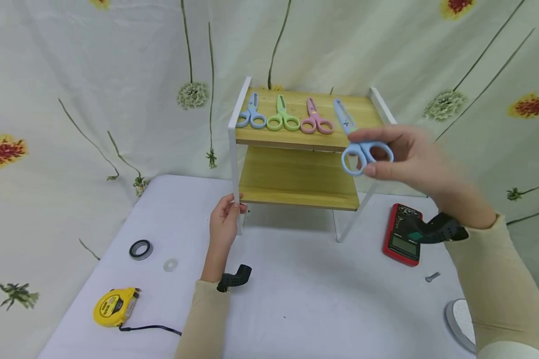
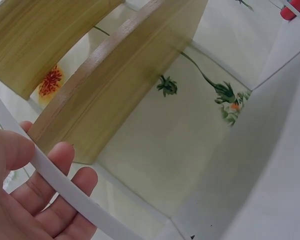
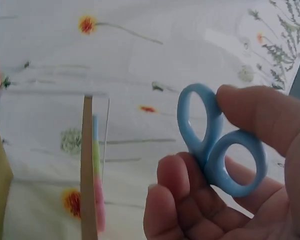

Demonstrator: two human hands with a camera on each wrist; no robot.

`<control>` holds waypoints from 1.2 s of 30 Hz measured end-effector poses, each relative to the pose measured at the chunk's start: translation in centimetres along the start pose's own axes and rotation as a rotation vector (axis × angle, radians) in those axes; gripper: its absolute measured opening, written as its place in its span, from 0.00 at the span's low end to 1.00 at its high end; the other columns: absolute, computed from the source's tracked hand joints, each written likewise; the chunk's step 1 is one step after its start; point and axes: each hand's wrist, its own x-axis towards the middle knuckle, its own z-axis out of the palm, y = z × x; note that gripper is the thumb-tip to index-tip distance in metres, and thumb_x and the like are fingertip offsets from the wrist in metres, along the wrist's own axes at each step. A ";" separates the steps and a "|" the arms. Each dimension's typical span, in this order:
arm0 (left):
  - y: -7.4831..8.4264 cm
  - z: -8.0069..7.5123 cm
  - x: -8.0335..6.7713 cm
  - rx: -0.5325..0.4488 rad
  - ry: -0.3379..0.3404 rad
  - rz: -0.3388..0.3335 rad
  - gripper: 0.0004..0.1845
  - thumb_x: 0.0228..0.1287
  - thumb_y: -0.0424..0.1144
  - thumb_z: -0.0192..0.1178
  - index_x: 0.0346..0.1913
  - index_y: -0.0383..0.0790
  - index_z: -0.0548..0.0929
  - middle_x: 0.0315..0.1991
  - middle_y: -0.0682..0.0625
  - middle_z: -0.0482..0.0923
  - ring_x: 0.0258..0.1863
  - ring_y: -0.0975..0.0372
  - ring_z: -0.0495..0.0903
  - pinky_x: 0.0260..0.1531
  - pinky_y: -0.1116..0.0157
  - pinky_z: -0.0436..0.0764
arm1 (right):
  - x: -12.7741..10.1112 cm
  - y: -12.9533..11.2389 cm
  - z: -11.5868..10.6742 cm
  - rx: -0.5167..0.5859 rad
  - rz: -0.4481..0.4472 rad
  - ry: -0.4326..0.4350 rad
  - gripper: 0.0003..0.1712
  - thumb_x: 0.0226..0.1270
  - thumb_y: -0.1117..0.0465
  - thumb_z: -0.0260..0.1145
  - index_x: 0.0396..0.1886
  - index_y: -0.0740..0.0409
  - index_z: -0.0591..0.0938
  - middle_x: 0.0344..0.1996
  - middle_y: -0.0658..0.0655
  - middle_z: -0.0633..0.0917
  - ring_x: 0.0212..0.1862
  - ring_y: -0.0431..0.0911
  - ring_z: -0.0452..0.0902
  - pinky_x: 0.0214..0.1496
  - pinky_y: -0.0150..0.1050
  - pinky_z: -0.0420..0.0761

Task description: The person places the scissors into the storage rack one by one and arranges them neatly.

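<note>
My right hand (image 1: 415,157) pinches a pair of light blue scissors (image 1: 362,147) by the handles, blades pointing up and away. It is in front of the right end of a rack's wooden top shelf (image 1: 364,107). Along that shelf lie blue scissors (image 1: 253,112), green scissors (image 1: 282,113) and pink scissors (image 1: 313,115), handles toward me. In the right wrist view the held scissors (image 3: 214,167) show both finger loops, with the blades hidden. Low on the rack's left side, my left hand (image 1: 223,222) grips the white frame (image 2: 65,185), fingers behind it.
Below the top shelf is a lower wooden shelf (image 1: 296,174). On the right lie a red multimeter (image 1: 402,234), a bolt (image 1: 432,276) and a round grey-rimmed object (image 1: 461,321). To the left are a black ring (image 1: 140,250), a translucent washer (image 1: 170,265) and a yellow tape measure (image 1: 114,306).
</note>
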 end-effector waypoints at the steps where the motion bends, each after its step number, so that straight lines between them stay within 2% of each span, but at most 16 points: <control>1: 0.0 0.0 0.0 -0.001 -0.001 -0.001 0.15 0.77 0.31 0.50 0.59 0.35 0.82 0.37 0.39 0.85 0.36 0.72 0.82 0.52 0.62 0.73 | 0.8 -0.5 -0.4 -0.098 0.056 0.040 0.25 0.66 0.69 0.70 0.62 0.58 0.82 0.37 0.53 0.84 0.37 0.45 0.73 0.33 0.32 0.72; 4: -0.1 0.0 0.0 0.001 -0.003 -0.001 0.15 0.78 0.31 0.50 0.59 0.36 0.82 0.37 0.39 0.85 0.37 0.72 0.82 0.52 0.62 0.72 | 3.6 -1.1 -1.4 -0.413 0.197 0.100 0.28 0.67 0.57 0.72 0.66 0.57 0.79 0.41 0.56 0.80 0.40 0.47 0.70 0.32 0.32 0.69; 6: -0.1 0.0 0.0 0.000 -0.003 0.002 0.15 0.78 0.31 0.50 0.59 0.35 0.81 0.37 0.40 0.85 0.37 0.72 0.82 0.51 0.62 0.72 | 5.3 -0.9 -1.8 -0.582 0.247 0.079 0.31 0.66 0.53 0.71 0.67 0.58 0.79 0.42 0.58 0.79 0.41 0.49 0.69 0.34 0.34 0.68; 8: 0.0 0.0 0.0 -0.005 -0.001 0.004 0.15 0.77 0.30 0.50 0.59 0.35 0.81 0.35 0.43 0.85 0.36 0.71 0.82 0.52 0.61 0.73 | 6.6 -0.4 -2.1 -0.702 0.272 0.031 0.33 0.67 0.48 0.70 0.68 0.58 0.78 0.41 0.60 0.79 0.40 0.50 0.68 0.35 0.37 0.66; 10: 0.0 0.0 0.1 -0.016 0.001 0.004 0.15 0.77 0.30 0.50 0.59 0.34 0.81 0.33 0.48 0.84 0.36 0.71 0.82 0.52 0.61 0.73 | 7.5 0.0 -2.2 -0.773 0.270 -0.016 0.34 0.69 0.47 0.68 0.69 0.59 0.77 0.36 0.61 0.79 0.37 0.51 0.67 0.35 0.39 0.65; 13: 0.0 0.0 0.1 -0.026 -0.002 0.000 0.15 0.76 0.30 0.50 0.59 0.34 0.81 0.32 0.54 0.83 0.36 0.71 0.82 0.53 0.60 0.73 | 8.1 0.6 -2.3 -0.828 0.245 -0.057 0.33 0.72 0.47 0.65 0.70 0.61 0.76 0.37 0.63 0.81 0.35 0.51 0.67 0.34 0.41 0.64; 15: 0.0 0.0 0.1 -0.027 -0.005 -0.004 0.15 0.77 0.30 0.50 0.59 0.34 0.81 0.32 0.54 0.83 0.37 0.70 0.82 0.53 0.60 0.73 | 8.1 0.8 -2.3 -0.858 0.230 -0.072 0.33 0.74 0.47 0.63 0.71 0.61 0.75 0.42 0.67 0.83 0.37 0.52 0.70 0.36 0.42 0.66; 18: -0.1 -0.1 0.1 -0.017 -0.006 -0.010 0.15 0.77 0.30 0.50 0.59 0.35 0.81 0.34 0.50 0.84 0.37 0.70 0.82 0.53 0.61 0.72 | 7.9 1.1 -2.1 -0.892 0.205 -0.090 0.33 0.77 0.46 0.59 0.71 0.62 0.74 0.52 0.71 0.84 0.40 0.54 0.73 0.38 0.43 0.67; 21: -0.2 0.0 0.1 -0.005 -0.004 -0.012 0.15 0.77 0.31 0.50 0.59 0.36 0.81 0.36 0.44 0.85 0.37 0.70 0.82 0.53 0.61 0.72 | 7.8 1.2 -2.0 -0.908 0.198 -0.103 0.33 0.78 0.46 0.57 0.72 0.61 0.73 0.57 0.72 0.82 0.42 0.55 0.73 0.40 0.44 0.67; 25: -0.2 0.0 0.0 0.001 -0.004 -0.018 0.15 0.78 0.31 0.50 0.59 0.36 0.81 0.37 0.41 0.85 0.37 0.70 0.82 0.54 0.60 0.72 | 7.7 1.4 -2.0 -0.932 0.187 -0.108 0.29 0.78 0.48 0.57 0.70 0.59 0.76 0.57 0.70 0.84 0.44 0.56 0.74 0.42 0.45 0.68; 31: -0.2 0.0 -0.1 -0.003 -0.001 -0.003 0.14 0.78 0.31 0.50 0.58 0.35 0.81 0.37 0.41 0.85 0.37 0.71 0.82 0.58 0.56 0.72 | 7.7 1.8 -1.8 -0.944 0.152 -0.067 0.23 0.76 0.54 0.60 0.63 0.60 0.82 0.53 0.67 0.87 0.46 0.56 0.77 0.40 0.43 0.69; 36: -0.3 0.1 0.0 -0.008 0.000 0.025 0.14 0.77 0.30 0.50 0.58 0.33 0.81 0.38 0.34 0.84 0.37 0.71 0.82 0.57 0.55 0.72 | 7.6 1.8 -1.8 -0.954 0.126 -0.053 0.22 0.76 0.55 0.61 0.63 0.60 0.82 0.53 0.67 0.87 0.45 0.56 0.78 0.39 0.43 0.70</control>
